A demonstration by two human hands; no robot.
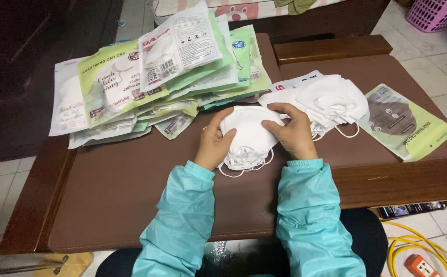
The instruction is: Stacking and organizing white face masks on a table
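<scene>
Brown table (131,205) lies bare before both hands gripping white masks (249,134).

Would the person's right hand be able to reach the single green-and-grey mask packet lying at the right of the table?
Probably yes: the right hand is busy gripping the stack of white masks, but only low loose white masks lie between it and the packet.

White masks (249,136), green and white packets (146,77), brown table (131,195), turquoise sleeves (182,220), yellow cable (418,246), pink basket (436,13).
</scene>
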